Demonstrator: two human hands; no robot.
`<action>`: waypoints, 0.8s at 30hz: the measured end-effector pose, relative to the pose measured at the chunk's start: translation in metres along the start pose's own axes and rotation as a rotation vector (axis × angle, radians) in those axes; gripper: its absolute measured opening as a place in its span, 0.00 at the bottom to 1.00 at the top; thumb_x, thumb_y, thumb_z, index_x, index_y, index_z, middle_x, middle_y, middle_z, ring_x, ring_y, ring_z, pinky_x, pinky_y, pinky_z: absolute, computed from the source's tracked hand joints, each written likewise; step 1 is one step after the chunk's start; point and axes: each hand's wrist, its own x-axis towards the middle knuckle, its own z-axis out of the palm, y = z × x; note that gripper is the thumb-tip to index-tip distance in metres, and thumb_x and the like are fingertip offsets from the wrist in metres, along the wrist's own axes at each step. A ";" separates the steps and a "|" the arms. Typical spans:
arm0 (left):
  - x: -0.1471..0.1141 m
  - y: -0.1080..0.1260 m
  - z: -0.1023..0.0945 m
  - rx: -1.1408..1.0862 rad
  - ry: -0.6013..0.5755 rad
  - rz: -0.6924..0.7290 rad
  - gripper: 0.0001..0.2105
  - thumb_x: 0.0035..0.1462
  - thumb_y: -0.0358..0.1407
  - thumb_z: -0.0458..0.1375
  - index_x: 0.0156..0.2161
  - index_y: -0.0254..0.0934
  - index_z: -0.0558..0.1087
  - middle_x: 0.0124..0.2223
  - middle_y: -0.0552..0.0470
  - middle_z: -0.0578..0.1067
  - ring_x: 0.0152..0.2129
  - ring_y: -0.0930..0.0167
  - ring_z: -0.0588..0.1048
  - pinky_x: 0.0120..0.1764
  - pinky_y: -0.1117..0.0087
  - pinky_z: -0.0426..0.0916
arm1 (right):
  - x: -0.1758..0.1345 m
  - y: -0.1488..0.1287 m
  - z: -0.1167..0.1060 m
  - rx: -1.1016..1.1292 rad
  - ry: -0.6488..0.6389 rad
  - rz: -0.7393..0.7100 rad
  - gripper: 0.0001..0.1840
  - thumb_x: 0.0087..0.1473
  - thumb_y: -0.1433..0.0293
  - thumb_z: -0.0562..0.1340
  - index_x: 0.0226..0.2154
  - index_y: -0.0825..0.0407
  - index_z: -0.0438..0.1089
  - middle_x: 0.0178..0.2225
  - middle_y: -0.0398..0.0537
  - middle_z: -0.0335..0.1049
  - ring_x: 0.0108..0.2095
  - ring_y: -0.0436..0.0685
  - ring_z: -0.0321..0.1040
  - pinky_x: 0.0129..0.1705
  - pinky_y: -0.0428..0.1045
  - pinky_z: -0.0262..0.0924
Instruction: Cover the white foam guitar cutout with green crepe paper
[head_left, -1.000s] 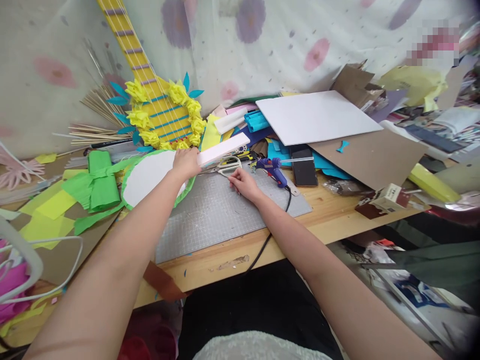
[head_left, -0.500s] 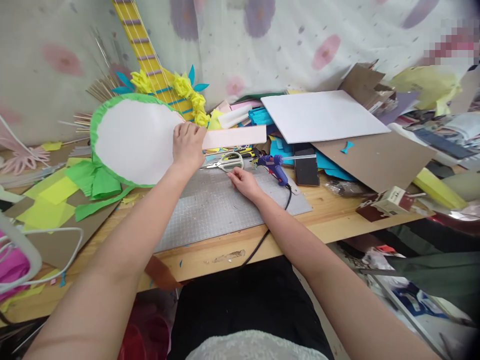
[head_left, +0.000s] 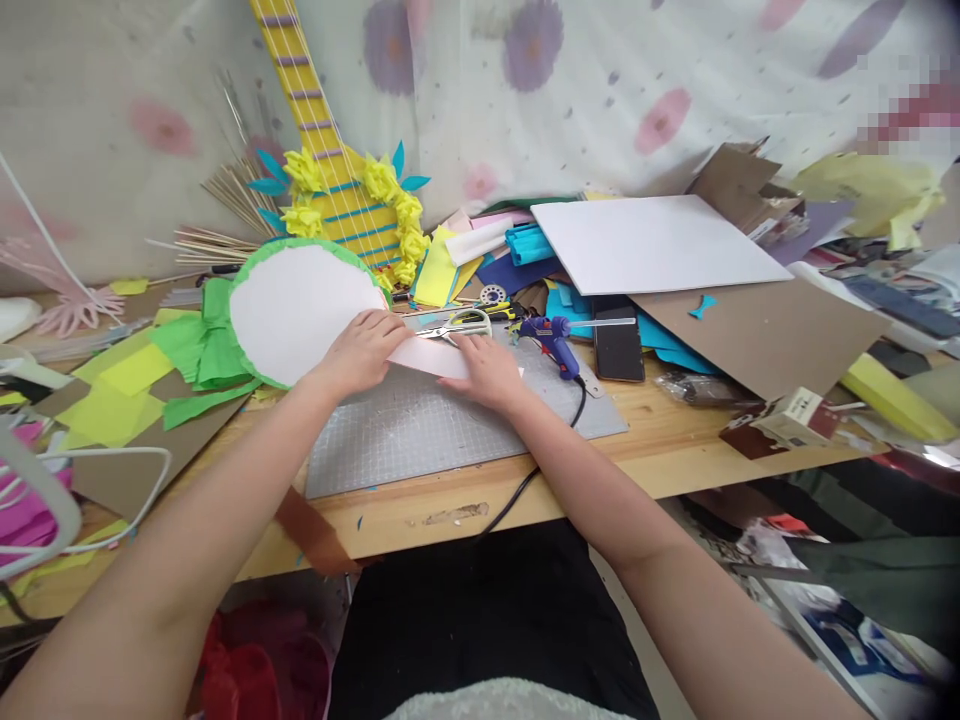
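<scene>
A round white board [head_left: 304,310] with a ruffled green crepe-paper edge lies to the left, and a pale pink strip [head_left: 426,357] reaches from it to the right. My left hand [head_left: 365,352] is closed on the strip where it meets the board. Farther along, my right hand [head_left: 486,372] grips the strip with fingers above and thumb below. Light-handled scissors [head_left: 469,324] lie just behind my hands. Underneath is a grey cutting mat [head_left: 442,430]. The joint between strip and board is partly hidden by my left fingers.
Right of my hands are a purple glue gun [head_left: 553,340] and a phone [head_left: 619,338]. A yellow paper guitar [head_left: 352,215] leans at the back. A white board [head_left: 660,245] rests on brown cardboard [head_left: 765,330]. Green crepe paper [head_left: 214,335] hangs at the board's left.
The strip and round board have come lower and tilted toward me. My right hand has moved from beside the scissors onto the strip. My left hand has shifted slightly down and left.
</scene>
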 end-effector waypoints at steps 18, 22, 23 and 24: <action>-0.007 -0.039 0.000 -0.010 0.044 -0.373 0.22 0.55 0.36 0.47 0.54 0.33 0.68 0.56 0.43 0.69 0.55 0.60 0.64 0.59 0.55 0.54 | -0.006 0.021 -0.019 0.074 -0.400 0.034 0.30 0.48 0.46 0.60 0.46 0.50 0.67 0.47 0.53 0.73 0.45 0.65 0.69 0.38 0.50 0.58; 0.005 -0.038 0.008 -0.020 -0.017 -0.343 0.22 0.55 0.34 0.44 0.53 0.33 0.69 0.54 0.43 0.71 0.54 0.61 0.66 0.58 0.56 0.56 | -0.006 0.023 -0.018 0.087 -0.392 0.036 0.31 0.48 0.46 0.60 0.47 0.49 0.67 0.48 0.52 0.72 0.45 0.64 0.69 0.39 0.50 0.59; 0.008 -0.038 0.010 -0.017 -0.027 -0.342 0.22 0.56 0.33 0.43 0.53 0.33 0.69 0.54 0.42 0.71 0.54 0.61 0.66 0.58 0.56 0.56 | -0.006 0.024 -0.016 0.089 -0.384 0.037 0.31 0.48 0.46 0.60 0.47 0.49 0.67 0.48 0.51 0.72 0.46 0.64 0.69 0.39 0.51 0.59; 0.010 -0.037 0.011 -0.013 -0.034 -0.342 0.22 0.56 0.33 0.43 0.53 0.33 0.69 0.54 0.42 0.72 0.53 0.61 0.67 0.57 0.56 0.57 | -0.006 0.024 -0.015 0.090 -0.375 0.037 0.32 0.48 0.46 0.60 0.48 0.49 0.67 0.47 0.51 0.72 0.46 0.64 0.69 0.39 0.51 0.59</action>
